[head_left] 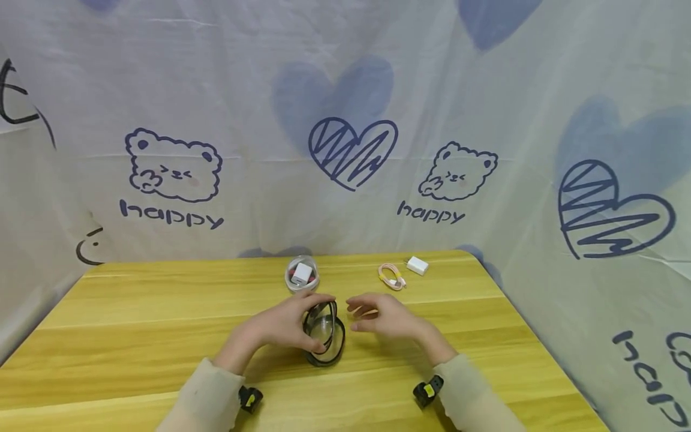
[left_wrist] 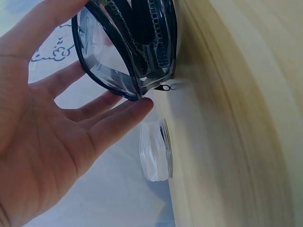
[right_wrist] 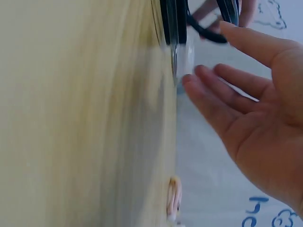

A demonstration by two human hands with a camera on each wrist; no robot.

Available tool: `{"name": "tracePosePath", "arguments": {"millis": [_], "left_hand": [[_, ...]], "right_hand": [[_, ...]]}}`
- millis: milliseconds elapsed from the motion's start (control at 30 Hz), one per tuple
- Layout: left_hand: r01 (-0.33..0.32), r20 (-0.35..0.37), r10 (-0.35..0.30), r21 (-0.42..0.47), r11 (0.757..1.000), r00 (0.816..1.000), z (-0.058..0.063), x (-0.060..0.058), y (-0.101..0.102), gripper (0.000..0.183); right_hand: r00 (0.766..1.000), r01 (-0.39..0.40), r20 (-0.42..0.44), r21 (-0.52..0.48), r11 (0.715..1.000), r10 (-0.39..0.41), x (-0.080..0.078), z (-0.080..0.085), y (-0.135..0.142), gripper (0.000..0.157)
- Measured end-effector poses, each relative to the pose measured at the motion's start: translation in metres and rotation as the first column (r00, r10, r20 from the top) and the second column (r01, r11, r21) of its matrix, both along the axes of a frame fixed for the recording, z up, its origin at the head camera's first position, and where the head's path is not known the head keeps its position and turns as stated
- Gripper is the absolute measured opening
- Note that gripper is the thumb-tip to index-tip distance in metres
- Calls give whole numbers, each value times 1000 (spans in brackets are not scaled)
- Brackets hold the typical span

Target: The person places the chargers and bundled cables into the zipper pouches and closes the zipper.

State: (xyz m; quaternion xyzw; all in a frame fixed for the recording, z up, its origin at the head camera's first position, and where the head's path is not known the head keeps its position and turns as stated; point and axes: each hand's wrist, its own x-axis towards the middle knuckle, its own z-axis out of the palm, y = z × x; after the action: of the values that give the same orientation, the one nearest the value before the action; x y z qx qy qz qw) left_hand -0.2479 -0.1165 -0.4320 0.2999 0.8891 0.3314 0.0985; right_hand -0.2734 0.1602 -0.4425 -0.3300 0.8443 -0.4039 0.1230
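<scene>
A clear pouch with black trim (head_left: pixel 324 329) and a zipper stands on the wooden table, its mouth spread apart. My left hand (head_left: pixel 283 321) holds the pouch from the left, thumb on the near side and fingers on the far side. In the left wrist view, a small black zipper pull (left_wrist: pixel 163 87) hangs at the end of the pouch (left_wrist: pixel 158 42). To the right of the pouch, my right hand (head_left: pixel 385 316) hovers with relaxed fingers and holds nothing. In the right wrist view, the fingertips of my right hand (right_wrist: pixel 265 104) are close to the black trim.
Behind the pouch sits a round bundle of clear, whitish material (head_left: pixel 290 283) with a white charger plug (head_left: pixel 302 273) on it. A coiled pink cable (head_left: pixel 386 277) and another white plug (head_left: pixel 418 265) lie at the back right. A printed curtain (head_left: pixel 259 180) hangs behind the table (head_left: pixel 162 336).
</scene>
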Motion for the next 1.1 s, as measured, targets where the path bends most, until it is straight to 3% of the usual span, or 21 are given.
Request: {"name": "tracePosePath", "arguments": {"millis": [133, 500, 767, 967, 1100], "left_hand": [[-6, 11, 6, -5, 1000, 1000, 1, -1, -1, 94], [7, 23, -7, 5, 1000, 1000, 1, 0, -4, 94], [13, 19, -13, 13, 1000, 1000, 0, 0, -4, 94], [23, 18, -23, 13, 1000, 1000, 0, 0, -3, 94], [23, 24, -23, 19, 1000, 999, 0, 0, -4, 94]], "right_hand": [[998, 60, -20, -76, 995, -62, -13, 4, 14, 53], [980, 184, -48, -161, 970, -194, -61, 2, 49, 55], [965, 238, -103, -40, 971, -240, -92, -11, 67, 65], [980, 199, -28, 65, 978, -197, -107, -18, 79, 85], [983, 169, 51, 108, 980, -175, -112, -18, 81, 89]]}}
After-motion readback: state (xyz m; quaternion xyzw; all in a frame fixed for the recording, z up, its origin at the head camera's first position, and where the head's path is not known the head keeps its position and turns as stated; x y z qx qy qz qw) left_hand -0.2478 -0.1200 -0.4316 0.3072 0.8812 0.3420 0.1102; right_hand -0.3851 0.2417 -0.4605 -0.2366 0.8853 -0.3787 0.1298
